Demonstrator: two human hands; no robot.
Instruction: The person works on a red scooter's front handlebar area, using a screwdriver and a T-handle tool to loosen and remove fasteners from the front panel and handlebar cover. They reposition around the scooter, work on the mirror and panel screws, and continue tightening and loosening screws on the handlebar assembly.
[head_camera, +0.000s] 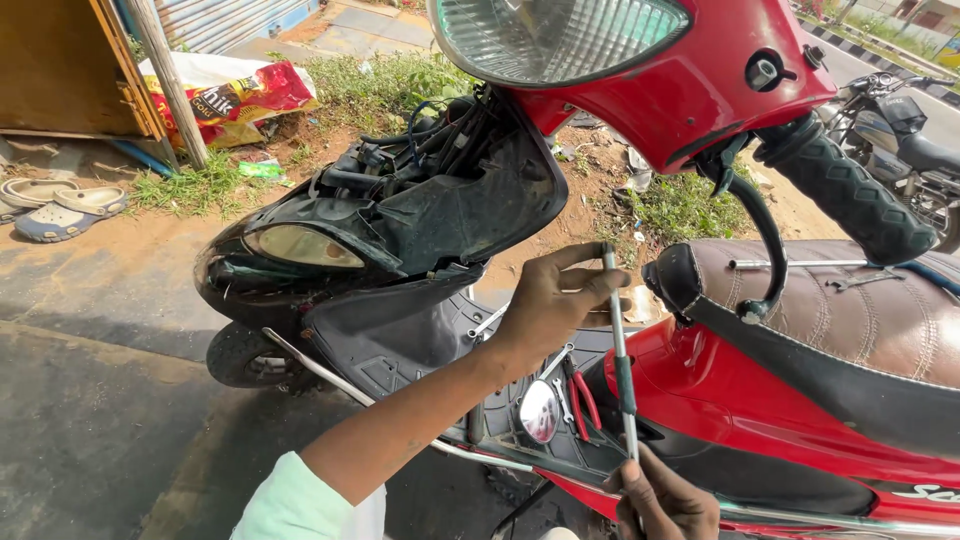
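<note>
Head view, left hand (548, 305): raised over the scooter's footboard, fingers curled, its grip closed around the top end of a thin metal rod (620, 350).
Head view, right hand (665, 500): at the bottom edge of the frame, only partly in view, fingers pinched shut on the lower end of the same rod.
Rod: held nearly upright between the two hands, slightly tilted, silver with a dark green sleeve about midway down; it stands in front of the footboard, just left of the seat's front edge.
Scooter (700, 90): red body, its headlight at the top of the frame; the black front panel (400, 230) hangs open and tilted to the left, with cables and wiring exposed behind it.
Handlebar grip (850, 195): dark ribbed rubber, right of the red head cover, with a black brake lever (765, 240) curving down below it.
Seat (850, 310): brown, creased, with a long thin metal tool (800, 264) lying across its top.
Footboard (440, 340): black; on it lie a round mirror (540, 410), red-handled pliers (585, 400) and small spanners, all close together below the left hand.
Ground: bare earth and grass patches; pale sandals (60, 205) at far left, a red and white bag (235, 95) near a wooden post.
Background: a parked motorcycle (900, 130) at upper right.
</note>
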